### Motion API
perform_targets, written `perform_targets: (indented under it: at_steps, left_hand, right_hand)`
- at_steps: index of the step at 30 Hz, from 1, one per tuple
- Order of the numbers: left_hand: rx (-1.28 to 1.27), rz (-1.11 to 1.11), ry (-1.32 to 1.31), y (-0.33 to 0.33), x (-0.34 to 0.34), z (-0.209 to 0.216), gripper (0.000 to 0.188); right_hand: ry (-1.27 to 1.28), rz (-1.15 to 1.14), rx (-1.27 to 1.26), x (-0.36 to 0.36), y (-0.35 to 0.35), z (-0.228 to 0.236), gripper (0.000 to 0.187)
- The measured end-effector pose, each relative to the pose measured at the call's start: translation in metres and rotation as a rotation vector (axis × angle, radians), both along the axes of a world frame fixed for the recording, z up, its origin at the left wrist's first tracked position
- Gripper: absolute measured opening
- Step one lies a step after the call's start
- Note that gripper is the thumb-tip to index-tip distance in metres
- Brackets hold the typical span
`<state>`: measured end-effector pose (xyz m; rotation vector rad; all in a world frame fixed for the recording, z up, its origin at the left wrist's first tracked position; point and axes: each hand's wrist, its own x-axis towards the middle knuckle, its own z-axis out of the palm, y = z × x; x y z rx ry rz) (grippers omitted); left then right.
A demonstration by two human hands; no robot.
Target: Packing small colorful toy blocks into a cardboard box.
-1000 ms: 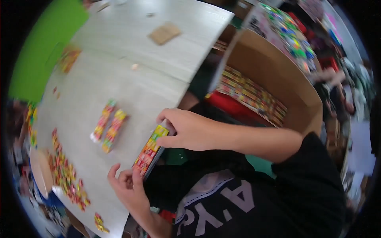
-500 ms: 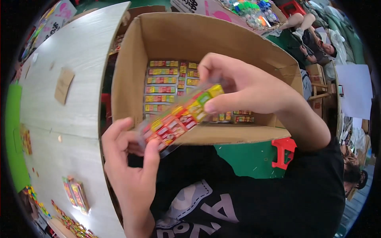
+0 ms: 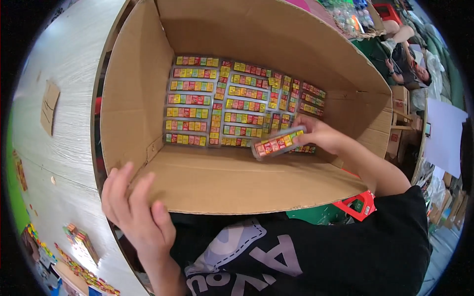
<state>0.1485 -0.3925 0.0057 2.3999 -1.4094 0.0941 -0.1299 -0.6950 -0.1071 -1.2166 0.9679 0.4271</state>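
A long clear plastic pack of small red and yellow boxes (image 3: 275,145) is gripped at one end by my right hand (image 3: 316,134), inside a big cardboard box (image 3: 217,185). The fingertips of that hand are partly hidden behind the pack. Beneath it, rows of similar packs (image 3: 187,99) line the box's bottom, some lying crosswise and others lengthwise. My left hand (image 3: 138,207) holds nothing; its fingers are spread beside the near left corner of the carton.
On the left stands a pale table (image 3: 69,118) with a cardboard scrap (image 3: 50,108), a stack of packs (image 3: 81,241) and scattered small pieces (image 3: 84,271). A red stool (image 3: 359,204) is by the box's near right side. A person (image 3: 402,59) sits far right.
My left hand has let go of the pack and moved left. The right hand has carried it down and right into the carton. The view has shifted, showing more of the inside.
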Motion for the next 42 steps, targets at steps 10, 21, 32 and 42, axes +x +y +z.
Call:
perform_targets:
  at_steps: [10,21,32,42]
  left_hand:
    - [0.008,-0.033,0.106,0.002,-0.003,-0.012,0.049]
    - [-0.039,-0.025,0.099,0.004,-0.004,-0.012,0.046]
    - [-0.063,-0.026,0.113,0.004,-0.005,-0.014,0.044]
    - [-0.090,-0.025,0.106,0.002,-0.005,-0.017,0.042]
  right_hand:
    - [0.250,-0.059,-0.078,-0.036,0.030,-0.062,0.032]
    - [0.361,0.145,-0.165,-0.031,0.044,-0.098,0.036]
    - [0.247,0.102,-0.213,-0.011,0.066,-0.143,0.061]
    - [0.262,0.035,-0.222,0.015,0.073,-0.147,0.061]
